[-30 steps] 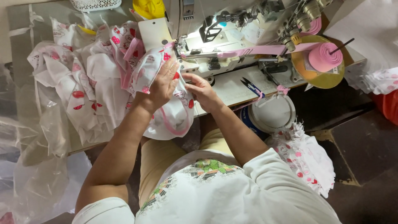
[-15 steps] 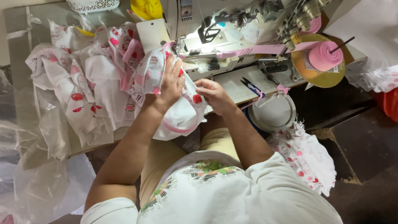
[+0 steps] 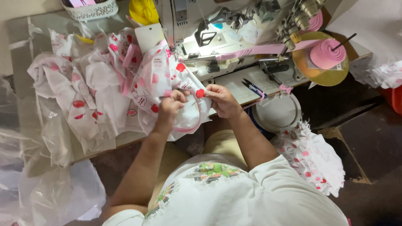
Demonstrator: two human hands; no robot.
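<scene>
I hold a white fabric piece point(image 3: 161, 79) with red prints and pink edging in front of the sewing machine point(image 3: 217, 29). My left hand point(image 3: 171, 104) grips its lower edge with closed fingers. My right hand point(image 3: 220, 98) pinches the same piece just to the right, near a red print. Both hands sit at the table's front edge, close together. A pink binding tape point(image 3: 259, 50) runs across the machine bed behind my right hand.
A heap of the same printed fabric point(image 3: 83, 88) covers the table's left. Blue-handled snips point(image 3: 253, 88) lie right of my right hand. A pink spool on a yellow disc point(image 3: 324, 56) stands far right. More fabric point(image 3: 314, 155) hangs by my right side.
Both hands have come down and nearer together along the fabric's lower edge. The left hand, spread flat on the cloth before, now grips it.
</scene>
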